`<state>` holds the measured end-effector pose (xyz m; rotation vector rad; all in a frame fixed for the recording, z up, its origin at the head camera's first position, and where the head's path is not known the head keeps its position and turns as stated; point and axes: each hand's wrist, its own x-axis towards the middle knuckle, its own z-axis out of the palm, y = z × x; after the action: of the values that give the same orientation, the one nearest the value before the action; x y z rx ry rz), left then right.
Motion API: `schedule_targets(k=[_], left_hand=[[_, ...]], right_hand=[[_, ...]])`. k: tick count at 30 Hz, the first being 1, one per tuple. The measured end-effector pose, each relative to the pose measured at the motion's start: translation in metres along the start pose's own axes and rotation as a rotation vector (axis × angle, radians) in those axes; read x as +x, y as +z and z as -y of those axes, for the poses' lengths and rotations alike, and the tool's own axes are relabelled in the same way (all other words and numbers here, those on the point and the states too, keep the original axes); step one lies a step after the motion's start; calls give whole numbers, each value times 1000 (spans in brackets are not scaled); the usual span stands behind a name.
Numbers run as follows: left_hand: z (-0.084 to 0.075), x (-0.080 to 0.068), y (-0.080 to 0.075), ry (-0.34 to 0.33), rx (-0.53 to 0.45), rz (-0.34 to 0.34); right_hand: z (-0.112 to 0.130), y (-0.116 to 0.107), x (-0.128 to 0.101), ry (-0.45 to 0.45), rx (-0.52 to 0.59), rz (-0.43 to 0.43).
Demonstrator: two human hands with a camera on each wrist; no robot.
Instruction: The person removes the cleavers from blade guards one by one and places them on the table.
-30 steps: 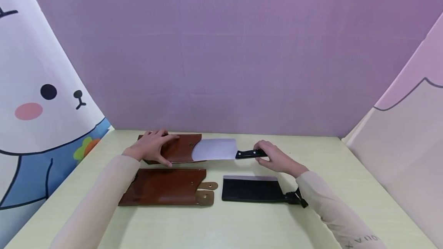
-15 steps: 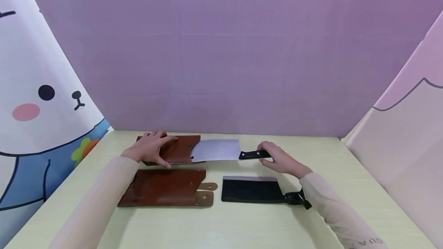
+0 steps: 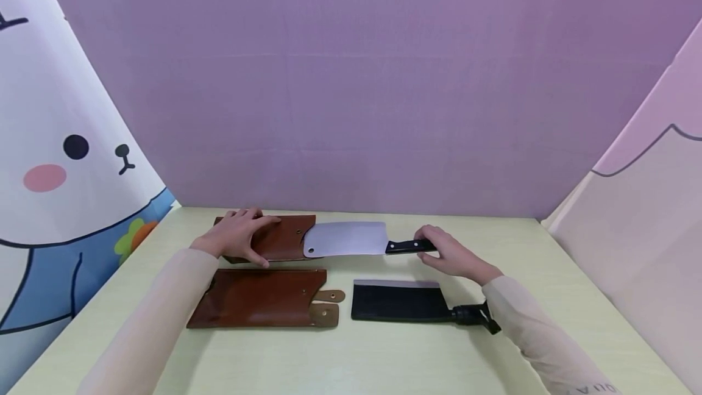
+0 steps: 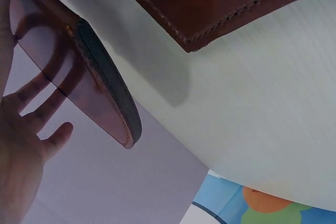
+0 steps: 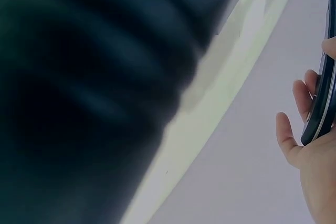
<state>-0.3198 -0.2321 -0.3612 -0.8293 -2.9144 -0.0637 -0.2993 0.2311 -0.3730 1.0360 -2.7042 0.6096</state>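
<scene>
In the head view my left hand (image 3: 237,238) grips a brown leather knife sheath (image 3: 290,233) near the back of the table, thumb along its near edge. My right hand (image 3: 454,256) holds a cleaver (image 3: 347,239) by its black riveted handle, with the broad silver blade pointing left. The blade's tip, with a small hole, lies at the sheath's mouth; whether it touches the leather I cannot tell. From the left wrist, the sheath (image 4: 86,72) appears raised off the table, several fingers behind it. In the right wrist view, fingers curl round the black handle (image 5: 324,95).
Nearer the front lies a second brown sheath (image 3: 263,297) with two snap straps. To its right is a black-bladed cleaver (image 3: 400,302), its dark handle partly under my right sleeve. A purple backdrop (image 3: 351,84) rises behind the pale table (image 3: 351,358).
The right hand has drawn the cleaver rightward, so the blade's front corner and hole now show outside the sheath. The left hand and sheath have stayed nearly in place.
</scene>
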Motion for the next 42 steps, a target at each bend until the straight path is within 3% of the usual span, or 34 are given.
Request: schedule_targets(k=[42], left_hand=[[8,-6,2,-10,13,-5]], right_hand=[[-19,-10,-28,-31,-35,-75]])
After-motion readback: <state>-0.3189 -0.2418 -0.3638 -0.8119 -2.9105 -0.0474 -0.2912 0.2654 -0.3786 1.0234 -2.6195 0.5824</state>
